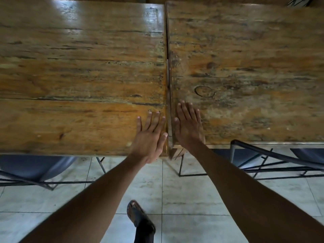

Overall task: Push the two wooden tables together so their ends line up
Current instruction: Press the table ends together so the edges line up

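Two worn wooden tables stand side by side with only a thin seam between them. My left hand (150, 135) lies flat, fingers spread, on the near right corner of the left table (78, 67). My right hand (188, 125) lies flat on the near left corner of the right table (245, 58), just across the seam. Neither hand grips anything. The near edge of the left table sits a little closer to me than the near edge of the right table. At the far side the right table's end reaches slightly further than the left one's.
A blue chair (33, 167) with a black metal frame is tucked under the left table. Another blue chair (284, 160) stands under the right table. My sandalled foot (138, 214) stands on the pale tiled floor (184, 195) below the seam.
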The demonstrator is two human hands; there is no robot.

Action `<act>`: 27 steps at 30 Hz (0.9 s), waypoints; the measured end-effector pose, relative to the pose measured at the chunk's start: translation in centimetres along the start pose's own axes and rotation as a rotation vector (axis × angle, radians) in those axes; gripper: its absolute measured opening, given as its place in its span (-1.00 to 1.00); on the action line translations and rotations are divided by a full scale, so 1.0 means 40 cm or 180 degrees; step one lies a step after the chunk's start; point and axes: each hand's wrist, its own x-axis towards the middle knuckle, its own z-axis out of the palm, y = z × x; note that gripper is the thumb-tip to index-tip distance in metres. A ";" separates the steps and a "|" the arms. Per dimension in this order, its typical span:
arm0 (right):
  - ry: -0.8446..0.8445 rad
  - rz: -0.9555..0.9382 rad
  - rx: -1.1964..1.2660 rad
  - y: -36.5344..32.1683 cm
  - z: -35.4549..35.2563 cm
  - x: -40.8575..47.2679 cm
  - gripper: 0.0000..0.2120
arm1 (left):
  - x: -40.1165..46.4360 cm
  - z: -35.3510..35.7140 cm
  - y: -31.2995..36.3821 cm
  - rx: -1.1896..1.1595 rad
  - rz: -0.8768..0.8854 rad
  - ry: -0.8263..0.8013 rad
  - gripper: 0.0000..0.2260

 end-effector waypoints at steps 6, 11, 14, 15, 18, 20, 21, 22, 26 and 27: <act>-0.0003 0.0067 -0.0029 -0.010 0.009 0.004 -0.46 | 0.036 0.005 0.000 0.0037 -0.0052 0.0135 -0.47; -0.0031 0.0085 -0.0071 -0.010 0.012 0.008 -0.46 | 0.078 0.007 -0.004 -0.0002 -0.0106 0.0149 -0.48; -0.0029 0.0093 -0.0054 -0.009 0.010 0.011 -0.46 | 0.096 0.003 -0.004 -0.0006 -0.0144 0.0144 -0.47; -0.0045 0.0100 -0.0056 -0.010 0.010 0.014 -0.46 | 0.097 0.002 -0.002 0.0008 -0.0149 0.0128 -0.47; -0.0099 0.0132 -0.0075 -0.012 0.010 0.017 -0.46 | 0.096 0.000 0.007 0.0109 -0.0207 0.0029 -0.45; -0.0121 0.0143 -0.0116 -0.012 0.009 0.019 -0.46 | 0.096 -0.001 0.017 0.0220 -0.0283 -0.0049 -0.43; -0.0121 0.0146 -0.0131 -0.015 0.009 0.021 -0.46 | 0.097 -0.003 0.020 0.0264 -0.0312 -0.0071 -0.42; -0.0139 0.0155 -0.0164 -0.014 0.012 0.019 -0.46 | 0.096 0.001 0.025 0.0289 -0.0350 -0.0096 -0.42; -0.0348 0.0213 -0.0254 -0.023 0.001 0.022 -0.45 | 0.094 -0.006 0.037 0.0306 -0.0448 -0.0290 -0.42; -0.0472 0.0247 -0.0288 -0.026 -0.003 0.021 -0.45 | 0.092 -0.008 0.039 0.0261 -0.0482 -0.0371 -0.42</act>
